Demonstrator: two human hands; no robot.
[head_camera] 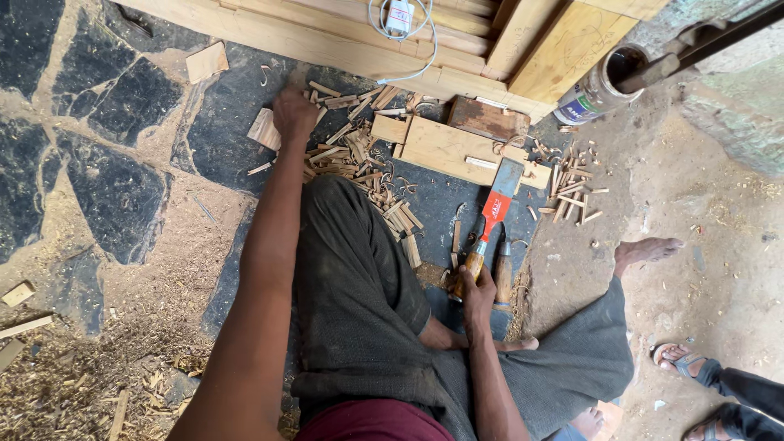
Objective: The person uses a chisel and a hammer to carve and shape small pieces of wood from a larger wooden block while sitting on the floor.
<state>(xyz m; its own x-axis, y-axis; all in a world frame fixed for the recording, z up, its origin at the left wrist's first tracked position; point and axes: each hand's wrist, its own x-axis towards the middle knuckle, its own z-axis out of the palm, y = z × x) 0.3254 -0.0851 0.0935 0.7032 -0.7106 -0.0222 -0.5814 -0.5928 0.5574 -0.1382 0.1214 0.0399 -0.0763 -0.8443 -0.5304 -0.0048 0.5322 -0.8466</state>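
Head view: left hand point(294, 114) reaches among wood chips point(359, 163) on the stone floor point(122, 188), grip not discernible. Right hand point(476, 287) clasps a chisel point(490, 224) with an orange blade guard. A labelled tin point(592, 91) lies beside the timber frame point(457, 41).

Wood scraps point(359, 163) lie between left hand point(294, 114) and plank point(445, 147); chisel point(490, 224) right.

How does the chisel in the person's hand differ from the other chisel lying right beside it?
The wide chisel has a broad flat blade under a red cover, while the small chisel shows a short narrow dark blade. The wide chisel is longer; the small chisel is shorter. The right hand grips the wide chisel's handle, while the small chisel lies loose on the floor. Both have wooden handles and point away from the person.
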